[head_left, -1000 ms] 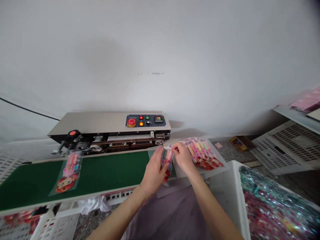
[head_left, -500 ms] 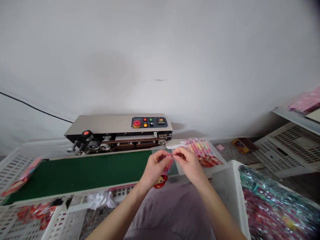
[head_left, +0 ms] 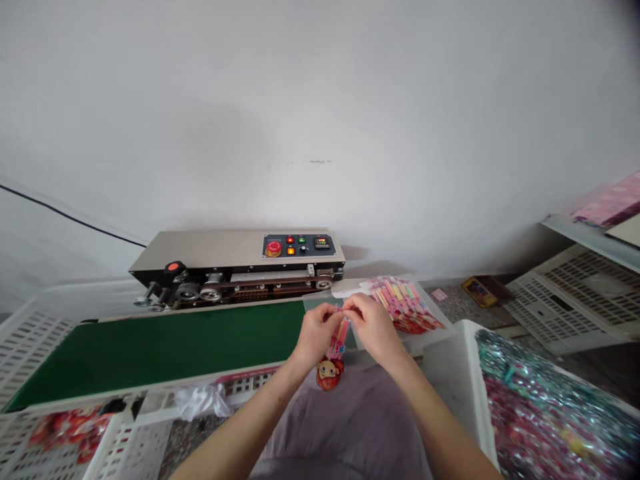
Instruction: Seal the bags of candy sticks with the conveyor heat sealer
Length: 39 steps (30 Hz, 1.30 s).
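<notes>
Between my two hands hangs a slim pink package (head_left: 337, 347) with a red-haired cartoon head at its lower end. My left hand (head_left: 316, 333) pinches its top edge from the left. My right hand (head_left: 374, 328) pinches the same edge from the right, with the fingertips of both hands nearly touching. Beyond the right hand, several similar packages (head_left: 407, 303) lie fanned out on a pale sheet. The green conveyor belt (head_left: 185, 343) stretches away to the left of my hands.
A sealing machine (head_left: 215, 250) with lit buttons stands behind the belt. At the lower right, a white foam box (head_left: 470, 360) holds shiny wrapped items. White plastic crates (head_left: 35, 340) stand at the left, and one holds red packages (head_left: 75, 427).
The pinched package hangs straighter and a little lower, with its cartoon head more visible. The package at the far left end of the belt has gone from the belt.
</notes>
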Motion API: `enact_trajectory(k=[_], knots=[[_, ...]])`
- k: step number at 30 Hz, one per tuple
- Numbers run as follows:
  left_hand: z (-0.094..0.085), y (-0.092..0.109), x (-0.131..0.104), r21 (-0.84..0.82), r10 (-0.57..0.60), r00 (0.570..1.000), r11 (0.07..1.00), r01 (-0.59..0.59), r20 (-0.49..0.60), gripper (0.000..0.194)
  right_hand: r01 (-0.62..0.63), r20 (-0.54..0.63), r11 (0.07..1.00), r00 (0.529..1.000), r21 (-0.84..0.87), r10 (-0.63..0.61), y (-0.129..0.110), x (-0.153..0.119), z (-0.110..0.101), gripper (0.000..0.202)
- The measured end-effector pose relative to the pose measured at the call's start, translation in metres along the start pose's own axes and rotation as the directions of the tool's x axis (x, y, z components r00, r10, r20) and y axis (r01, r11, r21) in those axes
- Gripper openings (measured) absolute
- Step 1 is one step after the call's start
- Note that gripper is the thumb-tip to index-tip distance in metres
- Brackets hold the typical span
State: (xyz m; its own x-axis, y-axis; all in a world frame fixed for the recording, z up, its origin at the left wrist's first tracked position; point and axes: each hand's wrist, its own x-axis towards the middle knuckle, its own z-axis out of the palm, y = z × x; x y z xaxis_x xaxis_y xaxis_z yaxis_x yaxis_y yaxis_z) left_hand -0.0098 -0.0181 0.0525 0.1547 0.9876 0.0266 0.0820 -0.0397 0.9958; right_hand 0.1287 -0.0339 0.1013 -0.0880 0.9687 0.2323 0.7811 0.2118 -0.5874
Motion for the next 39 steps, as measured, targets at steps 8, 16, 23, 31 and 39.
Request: enact_trajectory(k=[8,16,23,31,39], knots=[[-0.001,-0.024,0.012,0.400,0.236,0.971,0.886,-0.234,0.044,0.047,-0.078,0.017,0.960,0.996,-0.270,0.085,0.045,0.053,0.021,0.021],[-0.002,-0.057,0.023,0.694,0.239,0.740,0.256,-0.673,0.629,0.062,-0.106,0.015,0.929,0.993,-0.355,0.119,0.064,0.072,0.037,0.024],[0.006,-0.060,0.011,0.787,0.214,0.820,0.235,-0.570,0.530,0.058,-0.106,-0.202,0.860,0.979,-0.499,0.003,0.102,0.015,-0.033,0.034],[-0.015,-0.062,0.003,0.881,0.188,0.899,0.199,-0.430,0.396,0.054,-0.469,-0.116,0.711,0.866,-0.524,0.486,0.146,0.001,-0.031,0.053],[-0.016,-0.018,0.008,0.838,0.179,0.958,0.465,-0.285,0.226,0.036,-0.424,-0.004,0.730,0.866,-0.536,0.500,0.104,0.004,-0.025,0.057]])
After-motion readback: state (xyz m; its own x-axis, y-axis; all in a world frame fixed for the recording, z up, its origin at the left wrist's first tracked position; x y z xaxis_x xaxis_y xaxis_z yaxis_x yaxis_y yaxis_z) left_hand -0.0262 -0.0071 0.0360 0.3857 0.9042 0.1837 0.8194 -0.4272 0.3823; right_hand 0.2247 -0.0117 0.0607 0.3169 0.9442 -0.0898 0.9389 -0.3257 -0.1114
